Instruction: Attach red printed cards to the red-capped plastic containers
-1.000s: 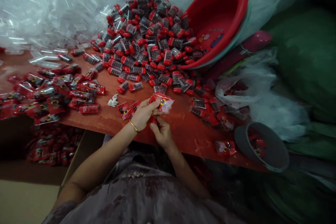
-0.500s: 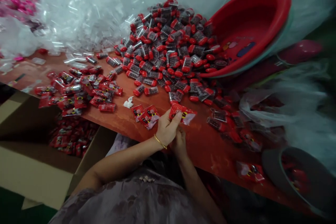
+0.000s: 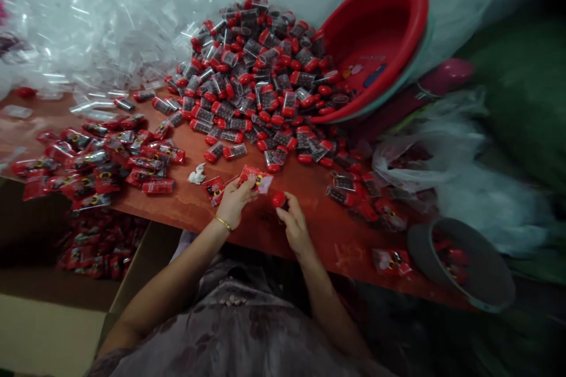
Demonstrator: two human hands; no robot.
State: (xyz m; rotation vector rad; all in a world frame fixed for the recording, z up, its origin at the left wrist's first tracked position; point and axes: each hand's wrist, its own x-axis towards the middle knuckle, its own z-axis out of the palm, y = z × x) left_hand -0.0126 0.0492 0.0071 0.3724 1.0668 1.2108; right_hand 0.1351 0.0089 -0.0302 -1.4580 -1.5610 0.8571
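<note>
My left hand (image 3: 237, 201), with a gold bangle at the wrist, has its fingers closed on a red printed plastic packet (image 3: 260, 180). The packet lies over or just above a few similar flat packets (image 3: 214, 189) on the table. To the right, my right hand (image 3: 295, 225) pinches a small red-capped container (image 3: 278, 199) between thumb and fingers; most of its body is hidden. Beyond both hands rises a heap of clear containers with red caps and dark contents (image 3: 247, 82). A pile of filled red packets (image 3: 106, 159) lies on the left.
A red basin (image 3: 398, 29) leans tilted behind the heap. A grey bucket (image 3: 420, 244) with red pieces stands at the right, near a single packet (image 3: 392, 262). Clear plastic bags (image 3: 88, 17) fill the back left. Below the table edge, a cardboard box (image 3: 48, 318) holds more red packets.
My hands have moved apart. The left one shifted with the packet toward the flat packets; the right one came out from behind it, showing the red-capped container. The view has turned slightly right.
</note>
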